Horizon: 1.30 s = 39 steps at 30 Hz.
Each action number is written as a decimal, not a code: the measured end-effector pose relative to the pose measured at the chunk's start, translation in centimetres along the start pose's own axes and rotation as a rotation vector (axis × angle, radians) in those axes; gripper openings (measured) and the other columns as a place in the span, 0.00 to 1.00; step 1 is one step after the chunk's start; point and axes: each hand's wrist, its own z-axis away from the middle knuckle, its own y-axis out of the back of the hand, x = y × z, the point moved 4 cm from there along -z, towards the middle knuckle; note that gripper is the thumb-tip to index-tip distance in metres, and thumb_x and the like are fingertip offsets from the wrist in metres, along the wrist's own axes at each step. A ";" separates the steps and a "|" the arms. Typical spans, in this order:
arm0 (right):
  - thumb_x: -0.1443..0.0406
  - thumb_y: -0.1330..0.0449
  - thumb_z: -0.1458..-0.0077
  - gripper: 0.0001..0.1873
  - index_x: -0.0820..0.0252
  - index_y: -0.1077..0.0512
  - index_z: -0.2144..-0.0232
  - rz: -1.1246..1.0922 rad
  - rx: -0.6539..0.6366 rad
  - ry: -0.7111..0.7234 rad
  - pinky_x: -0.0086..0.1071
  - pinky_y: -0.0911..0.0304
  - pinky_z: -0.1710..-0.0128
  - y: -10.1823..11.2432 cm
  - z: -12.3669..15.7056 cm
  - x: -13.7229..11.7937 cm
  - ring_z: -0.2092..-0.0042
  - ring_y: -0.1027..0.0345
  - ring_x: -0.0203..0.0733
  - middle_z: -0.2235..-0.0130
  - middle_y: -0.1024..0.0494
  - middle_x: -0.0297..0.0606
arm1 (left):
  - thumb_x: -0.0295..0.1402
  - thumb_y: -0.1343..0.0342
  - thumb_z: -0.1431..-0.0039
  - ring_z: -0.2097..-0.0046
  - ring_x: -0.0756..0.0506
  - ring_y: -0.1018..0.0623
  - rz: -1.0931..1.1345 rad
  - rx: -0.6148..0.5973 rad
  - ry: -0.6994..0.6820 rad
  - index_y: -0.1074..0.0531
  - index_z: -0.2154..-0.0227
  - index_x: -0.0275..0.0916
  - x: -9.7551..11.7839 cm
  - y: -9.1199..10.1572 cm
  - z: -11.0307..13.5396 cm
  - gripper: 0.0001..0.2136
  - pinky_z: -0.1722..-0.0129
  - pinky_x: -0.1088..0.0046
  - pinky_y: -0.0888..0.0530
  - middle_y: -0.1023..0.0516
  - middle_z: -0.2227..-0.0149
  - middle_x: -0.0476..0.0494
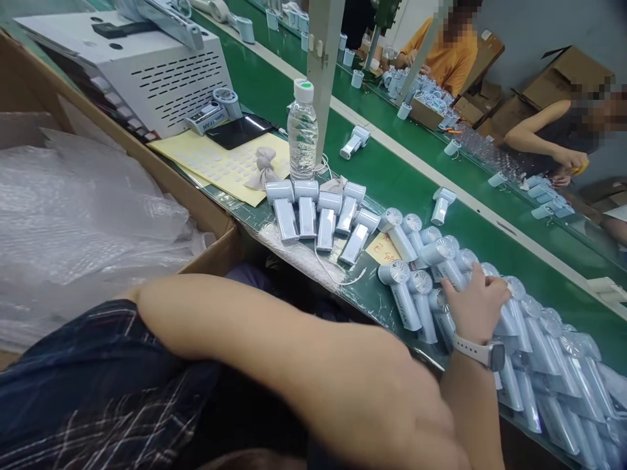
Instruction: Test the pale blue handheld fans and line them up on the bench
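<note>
My left hand, with a white watch on its wrist, rests back-up on a heap of pale blue handheld fans at the near edge of the green bench. Its fingers are spread over the fan heads and wrap around none of them. My left arm, in a dark plaid sleeve, crosses the bottom of the view. A row of several fans lies flat to the left of the heap, beside a small yellow note. My right hand is out of sight.
A water bottle stands behind the row. Further left lie a yellow sticker sheet, a phone and a white machine. A cardboard box of bubble wrap is at left. Single fans ride the green belt. Two other people work across it.
</note>
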 end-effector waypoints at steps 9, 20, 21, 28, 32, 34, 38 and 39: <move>0.45 0.42 0.41 0.38 0.67 0.29 0.40 -0.017 0.072 0.015 0.60 0.39 0.48 0.0 0.8 1.5 0.48 0.42 0.65 0.50 0.35 0.59 | 0.22 0.46 0.37 0.30 0.30 0.36 -0.608 -0.091 -0.262 0.32 0.35 0.45 -12.1 -8.4 -4.2 0.27 0.34 0.39 0.36 0.35 0.31 0.37; 0.46 0.47 0.38 0.39 0.59 0.45 0.32 0.011 -0.035 0.301 0.67 0.47 0.37 0.8 4.7 3.5 0.33 0.48 0.69 0.34 0.42 0.58 | 0.24 0.49 0.33 0.30 0.32 0.36 -0.645 -0.093 -0.255 0.36 0.33 0.46 -12.7 -8.6 -4.5 0.26 0.33 0.43 0.36 0.36 0.30 0.39; 0.47 0.46 0.38 0.40 0.58 0.47 0.31 0.021 -0.038 0.316 0.68 0.48 0.37 0.8 5.0 3.6 0.33 0.49 0.70 0.33 0.43 0.58 | 0.25 0.50 0.33 0.30 0.32 0.35 -0.656 -0.089 -0.259 0.36 0.33 0.46 -12.7 -8.6 -4.5 0.26 0.33 0.43 0.36 0.35 0.30 0.40; 0.50 0.45 0.37 0.38 0.57 0.47 0.31 0.041 0.054 0.332 0.67 0.47 0.37 0.4 5.4 3.5 0.33 0.45 0.69 0.34 0.41 0.58 | 0.24 0.45 0.36 0.30 0.31 0.35 -0.674 -0.070 -0.239 0.36 0.33 0.45 -12.2 -8.6 -4.4 0.29 0.33 0.40 0.37 0.36 0.30 0.37; 0.49 0.45 0.36 0.37 0.59 0.45 0.31 0.044 0.110 0.324 0.66 0.46 0.37 0.2 5.5 3.5 0.34 0.43 0.68 0.35 0.37 0.60 | 0.25 0.44 0.37 0.31 0.30 0.35 -0.677 -0.065 -0.250 0.36 0.33 0.43 -12.0 -9.0 -4.3 0.29 0.34 0.36 0.39 0.34 0.31 0.34; 0.48 0.46 0.35 0.37 0.60 0.44 0.32 0.046 0.125 0.319 0.65 0.46 0.37 0.1 5.6 3.5 0.33 0.43 0.68 0.35 0.37 0.60 | 0.26 0.46 0.35 0.31 0.30 0.34 -0.698 -0.054 -0.266 0.36 0.33 0.42 -12.1 -9.2 -4.3 0.27 0.34 0.37 0.38 0.33 0.32 0.34; 0.47 0.47 0.34 0.37 0.62 0.43 0.32 0.055 0.128 0.318 0.64 0.46 0.36 -0.2 5.7 3.5 0.33 0.44 0.67 0.35 0.37 0.61 | 0.25 0.50 0.32 0.31 0.31 0.33 -0.715 -0.024 -0.269 0.36 0.33 0.44 -12.8 -9.5 -4.9 0.25 0.35 0.43 0.36 0.32 0.32 0.35; 0.47 0.48 0.33 0.36 0.62 0.43 0.32 0.055 0.120 0.317 0.64 0.46 0.36 -0.2 5.7 3.5 0.33 0.44 0.67 0.34 0.38 0.61 | 0.26 0.49 0.32 0.31 0.32 0.33 -0.706 -0.024 -0.263 0.36 0.33 0.44 -13.0 -9.6 -5.1 0.25 0.34 0.44 0.36 0.32 0.32 0.35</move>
